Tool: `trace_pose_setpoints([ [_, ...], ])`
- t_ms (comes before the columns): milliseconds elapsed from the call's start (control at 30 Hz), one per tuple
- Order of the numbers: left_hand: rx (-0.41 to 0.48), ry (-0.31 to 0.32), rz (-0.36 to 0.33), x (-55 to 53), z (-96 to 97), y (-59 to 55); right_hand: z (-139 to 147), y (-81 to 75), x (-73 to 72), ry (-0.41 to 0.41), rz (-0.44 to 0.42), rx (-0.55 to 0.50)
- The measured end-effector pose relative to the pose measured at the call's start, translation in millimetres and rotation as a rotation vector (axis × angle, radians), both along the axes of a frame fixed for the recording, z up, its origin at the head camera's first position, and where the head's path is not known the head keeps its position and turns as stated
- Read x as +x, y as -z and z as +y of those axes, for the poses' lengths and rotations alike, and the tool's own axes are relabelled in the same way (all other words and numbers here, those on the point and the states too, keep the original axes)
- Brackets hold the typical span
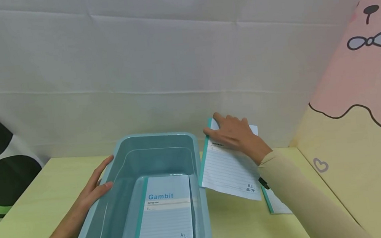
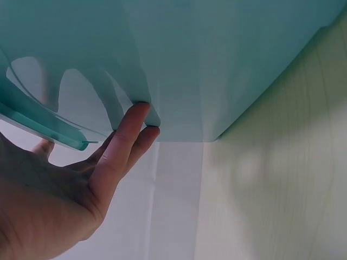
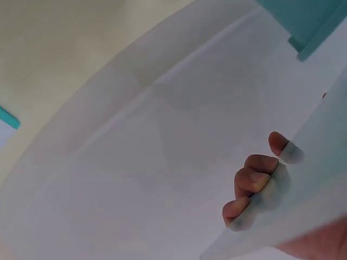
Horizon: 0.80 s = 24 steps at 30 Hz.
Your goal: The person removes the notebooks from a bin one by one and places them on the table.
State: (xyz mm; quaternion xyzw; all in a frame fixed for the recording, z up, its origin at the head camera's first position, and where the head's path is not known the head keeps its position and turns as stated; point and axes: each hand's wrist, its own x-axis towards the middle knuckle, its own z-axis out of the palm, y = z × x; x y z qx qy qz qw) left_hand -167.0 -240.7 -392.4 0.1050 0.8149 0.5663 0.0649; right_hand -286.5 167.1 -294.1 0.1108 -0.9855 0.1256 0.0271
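Observation:
A blue-green plastic basin (image 1: 205,213) stands on the table, with a "Gambit" notebook (image 1: 168,226) lying flat inside. My left hand (image 1: 81,202) holds the basin's left rim, thumb over the edge; in the left wrist view its fingers (image 2: 122,143) touch the outer wall. Just right of the basin, my right hand (image 1: 235,134) grips the top of another notebook (image 1: 228,171), which hangs tilted above the table. Its curled fingertips (image 3: 250,181) show at that notebook's edge in the right wrist view. Partly behind the right sleeve lies a third notebook (image 1: 278,203).
The pale yellow table (image 1: 88,165) meets a white cloth backdrop (image 1: 159,80) behind the basin. To the right rises a pink and yellow cartoon panel (image 1: 363,156). Black and green printed shapes (image 1: 10,182) are at far left.

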Motion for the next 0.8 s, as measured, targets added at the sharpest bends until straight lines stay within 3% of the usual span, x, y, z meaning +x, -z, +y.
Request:
trace_pose_setpoints([
  [167,0.001,-0.001,0.0,0.5,-1.0,-1.0,20.0,17.2,-3.7,-0.003,0.016,0.047],
  [333,0.005,-0.002,-0.004,1.2,-2.5,-1.9,31.9,48.7,-6.4,-0.037,0.026,0.104],
  [533,0.007,-0.002,-0.007,1.2,-3.2,-0.7,30.0,81.5,-6.3,-0.073,0.025,0.123],
  [800,0.015,0.004,0.0,-1.2,-2.3,0.5,20.6,113.4,-5.4,-0.103,-0.007,0.116],
])
